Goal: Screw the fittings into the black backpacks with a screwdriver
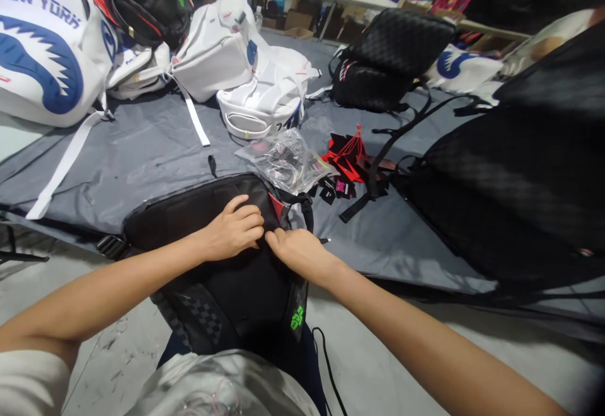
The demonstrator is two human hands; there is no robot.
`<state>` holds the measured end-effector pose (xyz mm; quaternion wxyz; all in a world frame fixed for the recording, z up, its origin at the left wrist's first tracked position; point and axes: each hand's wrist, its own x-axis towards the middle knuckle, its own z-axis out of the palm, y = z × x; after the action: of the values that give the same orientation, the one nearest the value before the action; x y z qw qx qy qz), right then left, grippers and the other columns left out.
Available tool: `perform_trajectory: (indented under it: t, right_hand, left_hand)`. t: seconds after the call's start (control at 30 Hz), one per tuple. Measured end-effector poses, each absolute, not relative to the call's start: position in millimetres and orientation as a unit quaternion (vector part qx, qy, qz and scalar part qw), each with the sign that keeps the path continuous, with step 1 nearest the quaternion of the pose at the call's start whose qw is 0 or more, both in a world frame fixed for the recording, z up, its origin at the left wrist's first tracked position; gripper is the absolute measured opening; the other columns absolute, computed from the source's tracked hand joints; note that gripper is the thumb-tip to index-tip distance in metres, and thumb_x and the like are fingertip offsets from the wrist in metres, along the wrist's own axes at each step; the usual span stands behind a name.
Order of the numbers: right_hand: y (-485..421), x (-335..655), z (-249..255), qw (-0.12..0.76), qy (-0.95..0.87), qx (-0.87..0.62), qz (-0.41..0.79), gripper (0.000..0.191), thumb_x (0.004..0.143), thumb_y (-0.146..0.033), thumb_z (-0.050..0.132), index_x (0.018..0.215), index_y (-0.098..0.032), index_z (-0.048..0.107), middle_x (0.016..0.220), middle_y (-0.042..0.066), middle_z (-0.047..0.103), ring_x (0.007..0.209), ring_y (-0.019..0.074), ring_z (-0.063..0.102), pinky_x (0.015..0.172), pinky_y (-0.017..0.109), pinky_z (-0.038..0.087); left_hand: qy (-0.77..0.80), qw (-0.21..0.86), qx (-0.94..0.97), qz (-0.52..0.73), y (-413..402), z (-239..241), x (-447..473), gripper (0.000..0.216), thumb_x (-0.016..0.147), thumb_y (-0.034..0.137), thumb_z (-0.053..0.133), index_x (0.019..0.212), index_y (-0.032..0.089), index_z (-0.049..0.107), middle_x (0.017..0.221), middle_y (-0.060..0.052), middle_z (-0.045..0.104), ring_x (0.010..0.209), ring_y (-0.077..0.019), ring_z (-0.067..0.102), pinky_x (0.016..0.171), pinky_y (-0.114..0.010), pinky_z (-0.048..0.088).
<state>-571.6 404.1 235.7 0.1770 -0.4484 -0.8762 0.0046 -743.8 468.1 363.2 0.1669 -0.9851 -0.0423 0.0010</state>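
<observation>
A black backpack leans against the table edge in front of me, with a checkered strap and a bright green emblem on its lower part. On its upper middle rests my left hand, fingers curled and tips closed at the fabric. Just beside it, my right hand is closed in a pinch on the same black backpack, near a small red patch at its side. What exactly lies between the fingertips is hidden, perhaps a fold or edge of the bag.
Beyond the backpack, a clear plastic bag with small items lies beside black and red tags. White backpacks crowd the back left of the grey table. Black checkered backpacks stand on the right, with loose straps trailing.
</observation>
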Motion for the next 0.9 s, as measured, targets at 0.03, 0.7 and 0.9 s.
perform_trajectory:
  t: [0.03, 0.7, 0.9]
  right_hand:
    - [404, -569, 231, 0.179, -0.877, -0.446, -0.002, 0.020, 0.095, -0.009, 0.034, 0.095, -0.014, 0.053, 0.079, 0.006, 0.057, 0.063, 0.0198, 0.058, 0.051, 0.032, 0.014]
    - [386, -556, 264, 0.691, -0.479, -0.516, 0.163, 0.045, 0.098, -0.053, 0.040, 0.099, -0.012, 0.059, 0.062, -0.002, 0.053, 0.054, 0.0090, 0.052, 0.055, 0.022, 0.037]
    - [356, -580, 216, 0.630, -0.462, -0.586, 0.218, 0.034, 0.088, -0.046, 0.061, 0.100, -0.015, 0.066, 0.079, 0.002, 0.066, 0.069, 0.0130, 0.062, 0.066, 0.025, 0.044]
  left_hand:
    - [-0.076, 0.183, -0.980, -0.005, 468, 371, -742, 0.027, 0.090, 0.041, 0.061, 0.099, 0.015, 0.059, 0.106, -0.005, 0.063, 0.115, -0.0215, 0.051, 0.115, -0.047, 0.020]
    - [-0.156, 0.203, -0.966, -0.026, 444, 393, -743, 0.026, 0.090, 0.030, 0.060, 0.114, 0.018, 0.060, 0.119, -0.005, 0.062, 0.113, -0.0220, 0.053, 0.104, -0.044, 0.033]
    - [-0.189, 0.215, -0.954, 0.088, 446, 355, -719, 0.063, 0.062, 0.048, 0.084, 0.109, 0.011, 0.064, 0.103, -0.009, 0.060, 0.106, -0.0276, 0.050, 0.108, -0.048, 0.027]
